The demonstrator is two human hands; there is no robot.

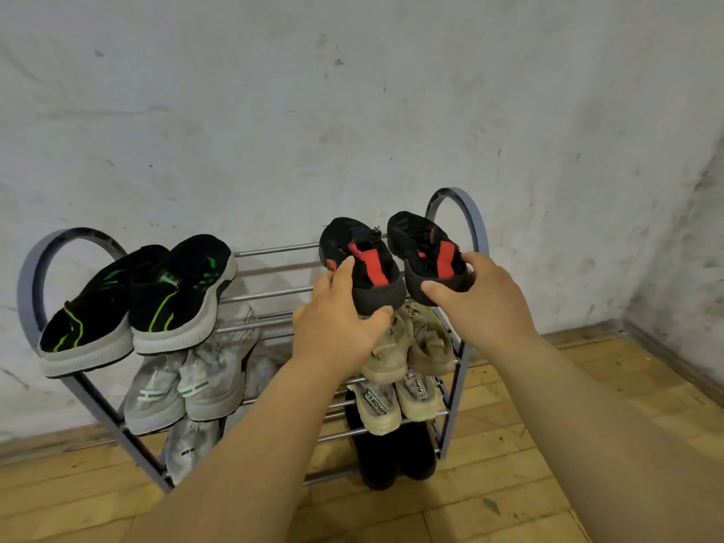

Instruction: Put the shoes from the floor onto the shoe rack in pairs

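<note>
Two black shoes with red straps sit side by side at the right end of the top tier of the grey shoe rack (274,250). My left hand (337,323) grips the heel of the left black-and-red shoe (352,248), fingers on its left side and thumb under the heel. My right hand (482,295) grips the heel of the right black-and-red shoe (419,241). A pair of black shoes with green lines (137,299) lies at the left end of the same tier.
Lower tiers hold a grey-white pair (184,386), beige pairs (395,397) and a black pair (391,460) at the bottom right. A stained white wall stands right behind the rack. Wooden floor (509,484) lies in front and to the right.
</note>
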